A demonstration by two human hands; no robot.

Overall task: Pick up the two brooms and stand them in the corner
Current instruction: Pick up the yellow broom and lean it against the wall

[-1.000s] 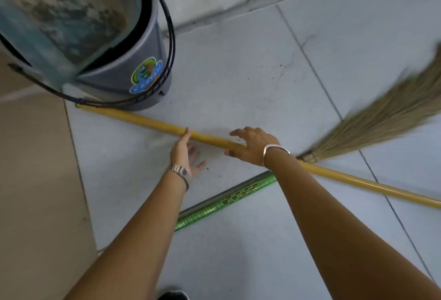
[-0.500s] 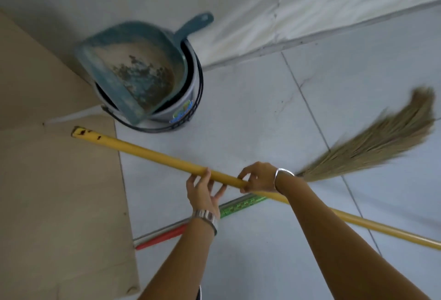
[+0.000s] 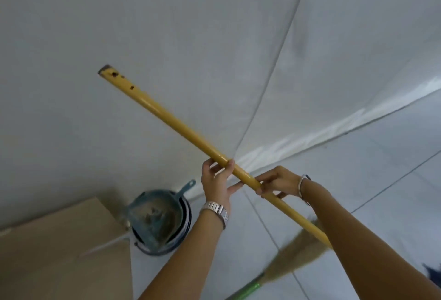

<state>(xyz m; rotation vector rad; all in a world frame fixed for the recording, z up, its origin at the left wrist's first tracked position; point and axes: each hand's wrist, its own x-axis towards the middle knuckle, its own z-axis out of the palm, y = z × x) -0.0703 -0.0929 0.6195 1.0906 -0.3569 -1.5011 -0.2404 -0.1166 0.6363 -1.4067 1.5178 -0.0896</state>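
Observation:
A long yellow broom handle (image 3: pixel 167 114) is raised off the floor and slants from upper left down to lower right, its scuffed tip high against the white wall. My left hand (image 3: pixel 218 180) wraps the stick near its middle. My right hand (image 3: pixel 278 184) grips it just below. The handle's lower end passes behind my right forearm. A second broom lies on the floor, with straw bristles (image 3: pixel 296 254) and a green handle (image 3: pixel 248 290) at the bottom right.
A grey bucket (image 3: pixel 183 233) with a blue dustpan (image 3: pixel 155 218) inside stands by the wall corner. A tan board (image 3: pixel 59 249) covers the floor at lower left. White tiled floor (image 3: pixel 381 180) spreads to the right.
Both hands have lifted the yellow handle from the floor to chest height, and its tip swung up toward the wall. The view has tilted upward, so the bucket now sits lower.

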